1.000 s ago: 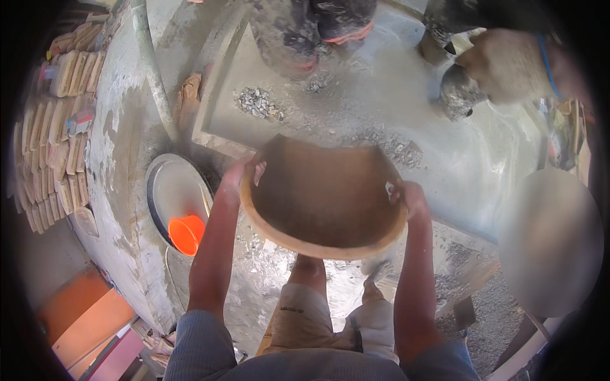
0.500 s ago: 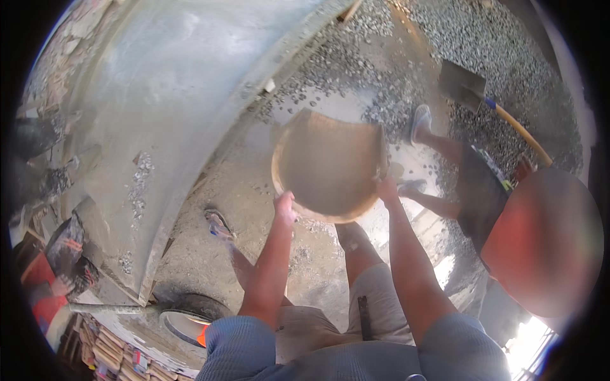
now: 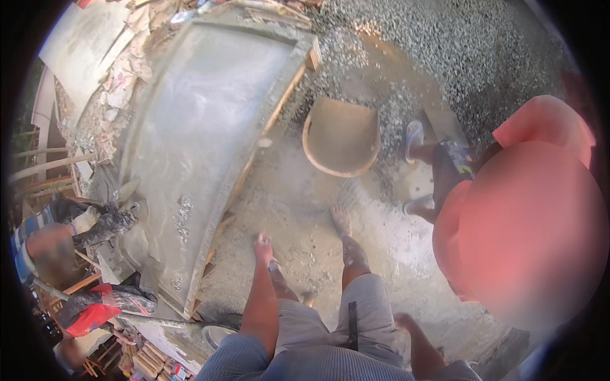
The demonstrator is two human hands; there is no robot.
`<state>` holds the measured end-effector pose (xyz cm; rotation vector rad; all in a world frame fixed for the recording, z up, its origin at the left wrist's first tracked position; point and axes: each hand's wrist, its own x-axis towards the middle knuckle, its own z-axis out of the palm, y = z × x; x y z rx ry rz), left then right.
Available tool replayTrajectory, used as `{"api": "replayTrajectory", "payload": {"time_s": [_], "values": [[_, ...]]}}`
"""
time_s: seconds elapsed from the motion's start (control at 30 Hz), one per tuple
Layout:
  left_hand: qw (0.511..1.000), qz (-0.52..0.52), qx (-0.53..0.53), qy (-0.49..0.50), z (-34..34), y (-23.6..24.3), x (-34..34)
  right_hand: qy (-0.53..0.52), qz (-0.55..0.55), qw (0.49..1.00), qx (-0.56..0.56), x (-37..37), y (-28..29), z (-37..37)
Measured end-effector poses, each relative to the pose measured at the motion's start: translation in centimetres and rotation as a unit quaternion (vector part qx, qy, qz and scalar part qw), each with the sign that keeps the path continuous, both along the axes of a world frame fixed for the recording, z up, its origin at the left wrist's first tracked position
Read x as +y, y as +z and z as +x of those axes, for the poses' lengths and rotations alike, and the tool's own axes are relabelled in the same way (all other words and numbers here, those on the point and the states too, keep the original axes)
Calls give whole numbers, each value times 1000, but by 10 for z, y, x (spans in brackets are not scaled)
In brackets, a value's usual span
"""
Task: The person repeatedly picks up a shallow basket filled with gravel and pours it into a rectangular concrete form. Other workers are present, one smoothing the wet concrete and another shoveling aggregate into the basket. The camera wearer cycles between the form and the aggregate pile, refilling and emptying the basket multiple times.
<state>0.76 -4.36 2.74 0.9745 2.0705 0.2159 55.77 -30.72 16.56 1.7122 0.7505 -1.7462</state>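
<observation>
Tan scoop-shaped pan [image 3: 341, 141] on the ground, upper middle of frame, just right of centre; rounded rim toward the lower edge, straight side toward the top. Both hands well apart from it. Left hand [image 3: 262, 246] hangs near mid-frame, below and left of the pan; fingers small and blurred, cannot tell whether spread or curled. Right hand [image 3: 403, 322] lower, beside the grey shorts [image 3: 375, 311]; its fingers cannot be made out either. Pan lies beyond the fingertips of both, past the bare right foot [image 3: 341, 220].

Ground [image 3: 292, 206] wet, grey-brown, smeared, paler toward right of centre. Left of the pan, a long shallow trough [image 3: 210, 108] with raised edges, timber along its right side, a scatter of stones [image 3: 183, 216] inside.

Gravel [image 3: 470, 51] spreads over the upper right; shovel blade [image 3: 446, 125] at its lower edge. Red-shirted person [image 3: 543, 120] at right, partly blurred. Co-worker's gloved hand [image 3: 86, 220] at left; pale sheets [image 3: 89, 44] upper left.
</observation>
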Motion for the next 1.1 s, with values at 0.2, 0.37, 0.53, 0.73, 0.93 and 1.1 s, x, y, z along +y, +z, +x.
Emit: {"api": "replayTrajectory", "payload": {"time_s": [0.2,0.37,0.53,0.73,0.93,1.1], "values": [[844,-188,-227,448,-133,198,-258,11,-183,980,82,-76,100,-4],[873,-141,-212,416,-200,211,-303,35,428,902,-41,51,73,-82],[968,44,-193,153,-175,200,-236,-252,463,837,147,144,170,-181],[968,19,-250,20,-110,262,-186,-53,502,853,132,124,207,-196],[968,-65,-226,89,-150,239,-260,-251,212,945,-11,10,137,-105],[941,-201,-230,143,-217,177,-341,-410,225,879,-95,-70,139,-65]]}}
